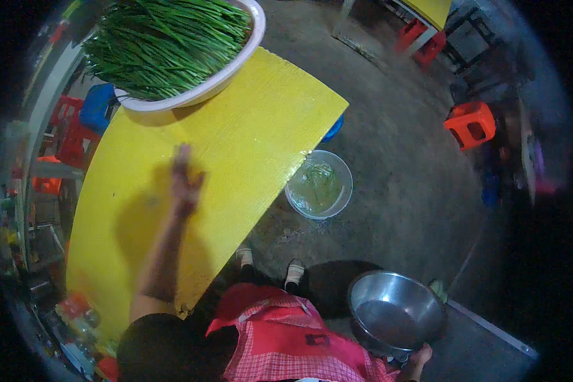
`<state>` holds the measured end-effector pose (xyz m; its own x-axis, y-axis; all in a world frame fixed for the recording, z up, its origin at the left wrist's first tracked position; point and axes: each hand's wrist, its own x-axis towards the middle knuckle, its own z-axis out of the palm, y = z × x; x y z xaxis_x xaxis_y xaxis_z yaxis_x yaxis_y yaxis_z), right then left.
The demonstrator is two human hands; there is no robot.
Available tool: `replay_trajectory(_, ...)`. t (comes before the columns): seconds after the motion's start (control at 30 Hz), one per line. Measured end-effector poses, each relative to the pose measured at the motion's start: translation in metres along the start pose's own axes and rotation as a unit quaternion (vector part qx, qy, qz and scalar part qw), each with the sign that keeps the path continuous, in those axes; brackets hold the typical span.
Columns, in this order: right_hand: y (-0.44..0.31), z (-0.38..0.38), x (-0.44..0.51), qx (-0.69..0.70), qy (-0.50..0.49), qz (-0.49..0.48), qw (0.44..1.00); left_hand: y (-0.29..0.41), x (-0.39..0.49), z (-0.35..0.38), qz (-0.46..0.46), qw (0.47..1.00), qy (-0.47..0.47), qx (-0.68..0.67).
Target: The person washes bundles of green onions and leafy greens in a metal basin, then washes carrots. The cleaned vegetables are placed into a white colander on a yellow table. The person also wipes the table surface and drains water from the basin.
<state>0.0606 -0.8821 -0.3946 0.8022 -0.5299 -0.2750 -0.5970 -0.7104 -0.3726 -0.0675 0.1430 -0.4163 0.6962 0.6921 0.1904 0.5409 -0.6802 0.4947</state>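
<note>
My left hand is stretched out over the yellow tabletop, its fingers apart and holding nothing. Ahead of it, at the table's far end, a white basin is heaped with long green garlic chives or similar leaves. At the lower right, my right hand grips the near rim of a stainless steel bowl, which looks empty. A round tub of water with some green stalks in it stands on the floor beyond the table's right edge.
An orange plastic stool stands on the floor at the right. Red and blue stools are beyond the table's left side. Another yellow-topped table shows at the top right. Assorted items, some red, lie at the table's lower left.
</note>
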Motion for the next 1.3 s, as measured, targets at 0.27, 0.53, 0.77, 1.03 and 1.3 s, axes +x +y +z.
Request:
replay_trajectory(0.27, -0.033, -0.021, -0.038, -0.334, 0.012, -0.092, 0.938, -0.096, -0.021, -0.022, -0.225, 0.943, -0.032, 0.243)
replay_trajectory(0.53, -0.006, -0.022, -0.034, -0.145, 0.001, -0.075, 0.987, 0.192, 0.001, 0.084, 0.048, 0.99, -0.125, 0.051)
replay_trajectory(0.77, -0.018, -0.025, -0.051, 0.316, 0.104, 0.275, 0.902, 0.236, 0.004, 0.081, 0.086, 0.98, -0.172, -0.051)
replay_trajectory(1.03, 0.01, -0.018, -0.041, -0.135, 0.033, -0.117, 0.983, -0.024, 0.053, 0.004, -0.069, 0.981, -0.028, 0.179)
replay_trajectory(1.3, -0.022, -0.007, -0.055, 0.254, -0.022, 0.074, 0.964, 0.14, 0.092, 0.084, 0.04, 0.982, -0.134, 0.127)
